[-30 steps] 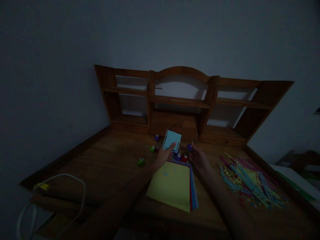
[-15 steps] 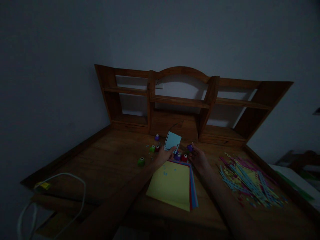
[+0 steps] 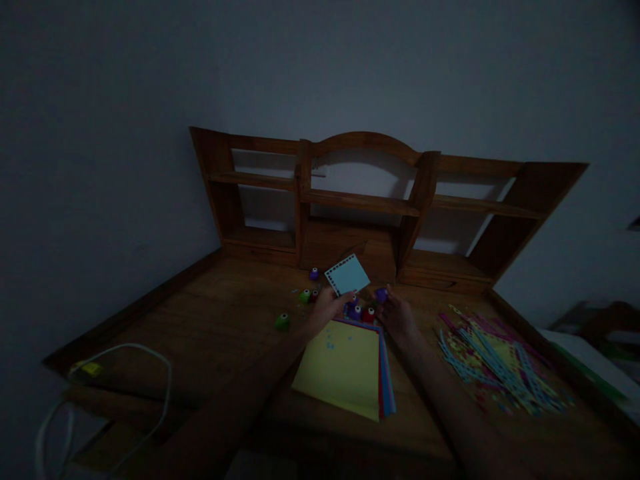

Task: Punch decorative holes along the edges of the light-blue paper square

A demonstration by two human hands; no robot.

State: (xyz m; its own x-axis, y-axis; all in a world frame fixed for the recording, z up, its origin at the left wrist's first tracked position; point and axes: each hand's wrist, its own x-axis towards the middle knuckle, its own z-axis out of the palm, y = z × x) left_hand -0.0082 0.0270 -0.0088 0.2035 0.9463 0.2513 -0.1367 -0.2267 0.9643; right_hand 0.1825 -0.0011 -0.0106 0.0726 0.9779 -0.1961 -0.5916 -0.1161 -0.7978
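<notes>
Desk (image 3: 210,333): fingers (image 3: 339,304) hold one card (image 3: 347,275), one punch (image 3: 381,294).

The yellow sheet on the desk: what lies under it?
Under the yellow sheet lies a stack of other coloured sheets; only their red and blue edges show along its right side. The rest of them is covered, so their number cannot be told.
</notes>
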